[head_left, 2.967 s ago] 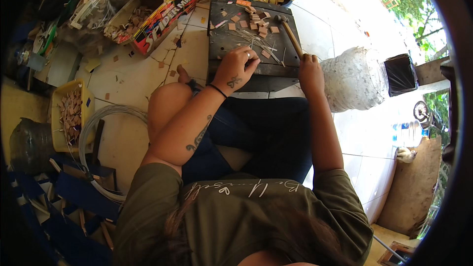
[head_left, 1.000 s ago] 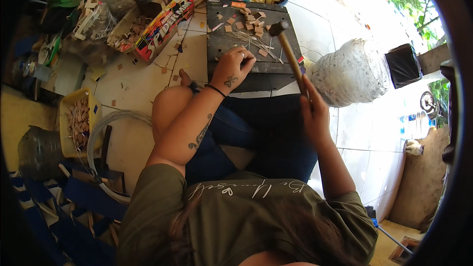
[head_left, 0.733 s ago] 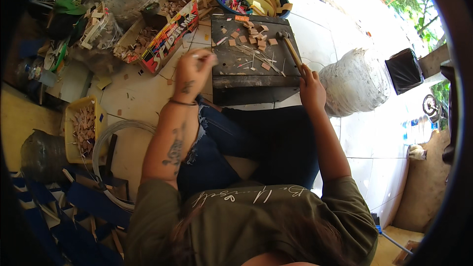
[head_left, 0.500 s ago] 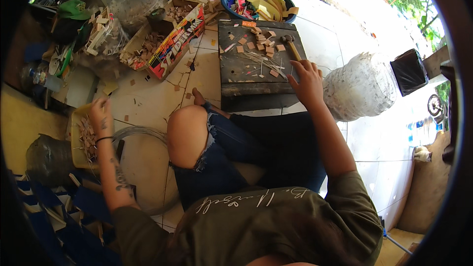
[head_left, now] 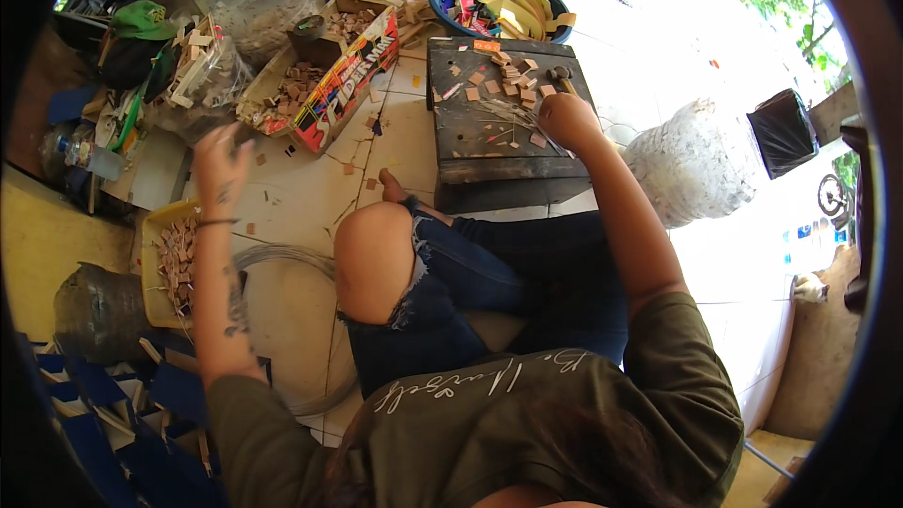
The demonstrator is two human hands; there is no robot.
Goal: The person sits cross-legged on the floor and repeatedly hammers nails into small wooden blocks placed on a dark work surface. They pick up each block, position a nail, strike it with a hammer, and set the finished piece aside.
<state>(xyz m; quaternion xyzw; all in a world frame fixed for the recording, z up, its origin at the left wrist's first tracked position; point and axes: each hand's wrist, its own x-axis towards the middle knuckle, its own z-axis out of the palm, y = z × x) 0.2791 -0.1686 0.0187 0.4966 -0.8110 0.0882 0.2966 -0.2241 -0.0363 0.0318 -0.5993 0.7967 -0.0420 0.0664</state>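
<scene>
Carton [head_left: 356, 78], yellow bin [head_left: 150, 268] near left hand [head_left: 222, 162]

My tally: 1 left hand [head_left: 223, 162], 1 right hand [head_left: 567, 122], 1 hammer [head_left: 562, 74].
Around me: 1 black stand [head_left: 461, 148], 1 blue basin [head_left: 437, 7], 1 yellow tub [head_left: 150, 273], 1 wire coil [head_left: 282, 252]; over ten brown squares [head_left: 472, 94], exact count unclear.

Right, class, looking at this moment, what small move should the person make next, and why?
Probably move the left hand across to the black stand: the right hand is over it, near the hammer and loose wooden squares, while the left is off near the yellow tub. Whether it holds anything is unclear.
</scene>
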